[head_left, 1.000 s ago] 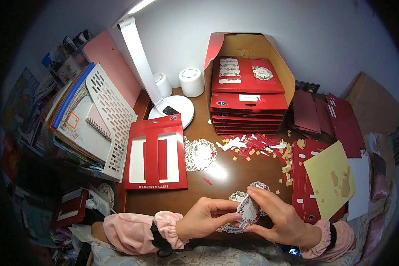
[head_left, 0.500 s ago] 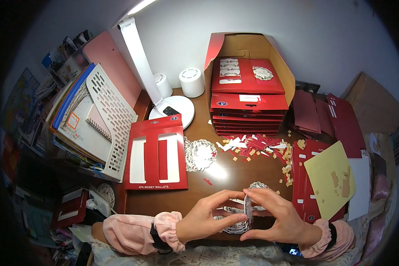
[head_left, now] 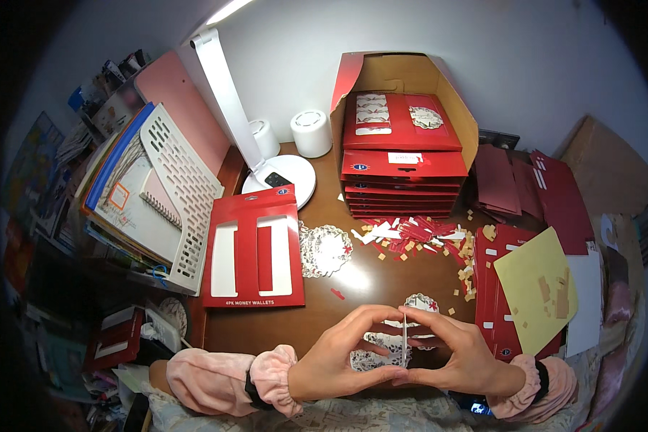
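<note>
My left hand (head_left: 342, 356) and my right hand (head_left: 457, 353) meet near the desk's front edge. Together they pinch a thin white lacy paper piece (head_left: 405, 338), held upright and seen edge-on between the fingertips. Under the hands lie more white lacy paper cutouts (head_left: 371, 356), and another with a red star (head_left: 422, 302) shows just beyond the fingers. Both wrists wear pink fluffy cuffs.
A red cardboard sleeve with two windows (head_left: 254, 248) lies left of centre, a lacy cutout (head_left: 324, 250) beside it. A stack of red packs sits in an open box (head_left: 403, 155) at the back. Paper scraps (head_left: 417, 237), a yellow sheet (head_left: 536, 288), a white lamp (head_left: 230, 101) and a file rack (head_left: 176, 187) surround.
The paper piece lay tilted in my hands, showing its face; it has since been turned upright and edge-on, with both hands' fingertips closing around it. The hands have shifted slightly forward.
</note>
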Demonstrator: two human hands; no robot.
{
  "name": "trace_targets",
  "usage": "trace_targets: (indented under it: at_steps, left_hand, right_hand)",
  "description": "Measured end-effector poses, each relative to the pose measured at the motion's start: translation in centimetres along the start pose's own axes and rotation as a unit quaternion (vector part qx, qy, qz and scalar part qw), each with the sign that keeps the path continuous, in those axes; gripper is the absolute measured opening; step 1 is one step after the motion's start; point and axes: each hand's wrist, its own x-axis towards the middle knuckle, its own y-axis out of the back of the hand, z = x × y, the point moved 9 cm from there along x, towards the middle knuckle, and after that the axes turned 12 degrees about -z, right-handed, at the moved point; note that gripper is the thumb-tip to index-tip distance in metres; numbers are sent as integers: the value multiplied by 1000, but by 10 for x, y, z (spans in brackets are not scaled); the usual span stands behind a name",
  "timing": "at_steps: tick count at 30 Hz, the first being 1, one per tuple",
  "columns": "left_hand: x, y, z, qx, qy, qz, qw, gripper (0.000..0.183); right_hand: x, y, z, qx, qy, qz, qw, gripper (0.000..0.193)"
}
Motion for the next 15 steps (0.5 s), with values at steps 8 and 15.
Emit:
trace_targets:
  at_steps: [8, 15]
  left_hand:
    - [-2, 1, 1, -24, 0, 5, 1000, 66]
    - [-3, 2, 2, -51, -6, -8, 999, 63]
  right_hand:
    - [-2, -3, 6, 75, -8, -20, 997, 81]
    - [-2, -1, 6, 140, -26, -37, 989, 82]
